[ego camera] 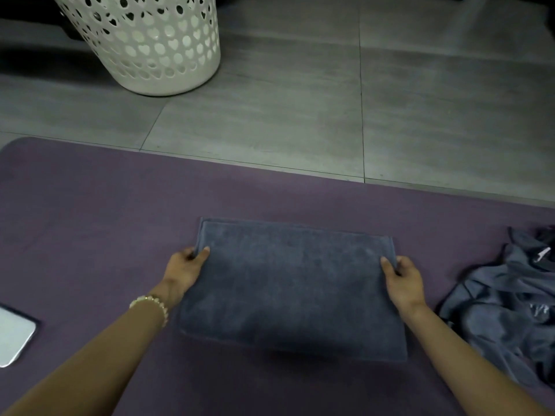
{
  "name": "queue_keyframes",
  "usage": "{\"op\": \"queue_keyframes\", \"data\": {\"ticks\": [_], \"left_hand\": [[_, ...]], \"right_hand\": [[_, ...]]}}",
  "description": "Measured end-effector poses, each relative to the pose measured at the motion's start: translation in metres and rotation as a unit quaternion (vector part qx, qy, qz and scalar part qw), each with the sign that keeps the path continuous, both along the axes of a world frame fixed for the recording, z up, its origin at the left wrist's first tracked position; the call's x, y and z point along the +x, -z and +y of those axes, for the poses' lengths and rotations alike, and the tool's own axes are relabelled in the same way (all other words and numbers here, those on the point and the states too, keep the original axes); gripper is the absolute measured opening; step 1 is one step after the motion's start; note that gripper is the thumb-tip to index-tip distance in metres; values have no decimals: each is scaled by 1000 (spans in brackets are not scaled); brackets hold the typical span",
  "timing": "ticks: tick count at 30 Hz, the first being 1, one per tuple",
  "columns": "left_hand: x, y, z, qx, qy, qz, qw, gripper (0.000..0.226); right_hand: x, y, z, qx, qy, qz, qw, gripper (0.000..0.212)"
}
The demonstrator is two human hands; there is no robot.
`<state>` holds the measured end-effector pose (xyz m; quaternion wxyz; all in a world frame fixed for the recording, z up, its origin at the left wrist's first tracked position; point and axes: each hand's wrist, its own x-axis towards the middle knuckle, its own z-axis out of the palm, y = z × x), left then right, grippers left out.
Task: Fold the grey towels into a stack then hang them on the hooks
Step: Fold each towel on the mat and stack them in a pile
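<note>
Folded grey towel point(291, 283): left hand point(184, 270) and right hand point(404, 280) pinch its side edges.

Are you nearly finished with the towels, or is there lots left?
Not nearly. One grey towel lies flat on the purple mat, folded at least once: a doubled layer shows along its far edge. The left hand and right hand pinch its side edges. The crumpled grey towels on the right are not yet folded. There is no stack, and no hooks are in view.
</note>
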<state>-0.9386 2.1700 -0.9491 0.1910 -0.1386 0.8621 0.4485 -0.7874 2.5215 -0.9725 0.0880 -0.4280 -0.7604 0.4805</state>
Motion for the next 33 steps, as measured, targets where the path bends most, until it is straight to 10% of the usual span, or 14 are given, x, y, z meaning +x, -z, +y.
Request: {"op": "queue_keyframes", "data": {"ticks": [5, 14, 20, 33], "left_hand": [[-5, 1, 3, 28, -13, 80, 996, 11], [16, -2, -33, 33, 33, -130, 990, 28], [62, 8, -42, -36, 46, 34, 998, 27], [-19, 2, 4, 44, -29, -38, 998, 26]], "right_hand": [[-11, -6, 0, 39, -3, 25, 999, 21], [15, -7, 2, -36, -12, -88, 995, 38], [60, -13, -21, 5, -37, -98, 994, 34], [-14, -6, 9, -67, 32, -13, 997, 27]]}}
